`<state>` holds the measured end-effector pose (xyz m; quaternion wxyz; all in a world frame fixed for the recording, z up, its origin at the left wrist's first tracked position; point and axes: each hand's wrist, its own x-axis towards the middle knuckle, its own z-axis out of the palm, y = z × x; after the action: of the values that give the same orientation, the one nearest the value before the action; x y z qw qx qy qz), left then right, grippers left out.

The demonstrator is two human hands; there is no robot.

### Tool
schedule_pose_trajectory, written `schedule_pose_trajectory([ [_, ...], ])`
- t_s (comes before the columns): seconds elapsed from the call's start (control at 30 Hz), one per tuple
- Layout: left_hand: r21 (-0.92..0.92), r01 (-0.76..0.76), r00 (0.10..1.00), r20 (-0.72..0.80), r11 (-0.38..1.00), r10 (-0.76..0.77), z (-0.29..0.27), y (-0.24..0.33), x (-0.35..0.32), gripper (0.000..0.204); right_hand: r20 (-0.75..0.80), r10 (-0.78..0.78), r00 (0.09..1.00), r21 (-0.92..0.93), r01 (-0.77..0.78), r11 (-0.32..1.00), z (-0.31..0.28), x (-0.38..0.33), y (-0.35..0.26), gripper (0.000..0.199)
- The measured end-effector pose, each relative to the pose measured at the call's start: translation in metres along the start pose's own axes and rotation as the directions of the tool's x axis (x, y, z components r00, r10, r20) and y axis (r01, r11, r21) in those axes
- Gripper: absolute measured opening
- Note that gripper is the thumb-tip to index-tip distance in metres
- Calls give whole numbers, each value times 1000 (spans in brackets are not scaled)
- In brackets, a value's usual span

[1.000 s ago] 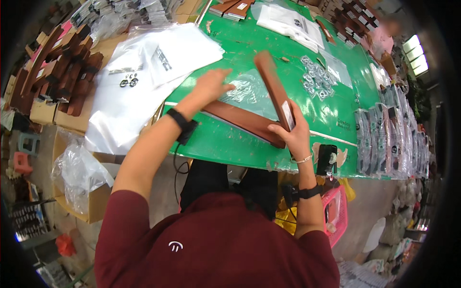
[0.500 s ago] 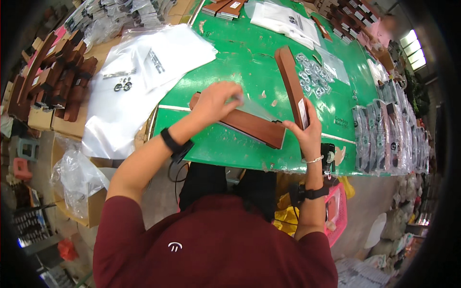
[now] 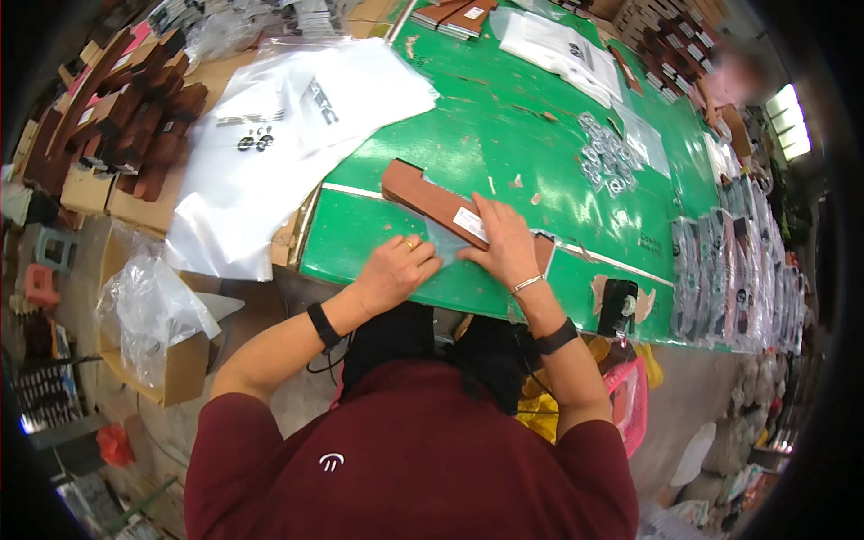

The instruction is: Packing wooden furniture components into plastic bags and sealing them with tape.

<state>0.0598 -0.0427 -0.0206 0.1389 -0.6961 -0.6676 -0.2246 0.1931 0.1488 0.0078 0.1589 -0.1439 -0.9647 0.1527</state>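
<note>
Two hands point(image 3: 450, 256), one brown box point(image 3: 423, 196)

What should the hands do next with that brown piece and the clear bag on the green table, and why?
Probably slide the brown piece further into the clear bag. The right hand lies flat on the piece near its white label, the left hand pins the bag's near edge, and most of the piece appears to lie outside the bag on the green table.

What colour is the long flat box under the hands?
Reddish brown box, with a small white label; head view.

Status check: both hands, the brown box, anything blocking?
Left hand flat on clear bag. Right hand pressing brown box on green table. Nothing blocking.
</note>
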Motion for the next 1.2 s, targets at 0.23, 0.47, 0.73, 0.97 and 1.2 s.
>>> schedule_pose_trajectory([
  [0.23,-136,468,871,-100,873,-482,-65,-51,-34,26,115,-36,993,13,35,999,-12,-4,29,87],
  [0.47,241,773,633,-226,587,-741,-131,-166,-144,34,127,-126,984,-23,130,991,-44,-2,30,102],
  [0.73,36,774,630,58,633,-774,-125,-205,-161,25,-34,-68,997,272,75,959,-37,5,0,71],
  [0.97,-108,699,715,83,707,-694,-145,-194,-144,19,-57,-97,994,310,110,944,-42,2,-23,58],
  [1.2,-89,660,746,189,746,-638,-133,-219,-159,11,-54,-96,994,379,110,919,-37,7,-33,49],
])
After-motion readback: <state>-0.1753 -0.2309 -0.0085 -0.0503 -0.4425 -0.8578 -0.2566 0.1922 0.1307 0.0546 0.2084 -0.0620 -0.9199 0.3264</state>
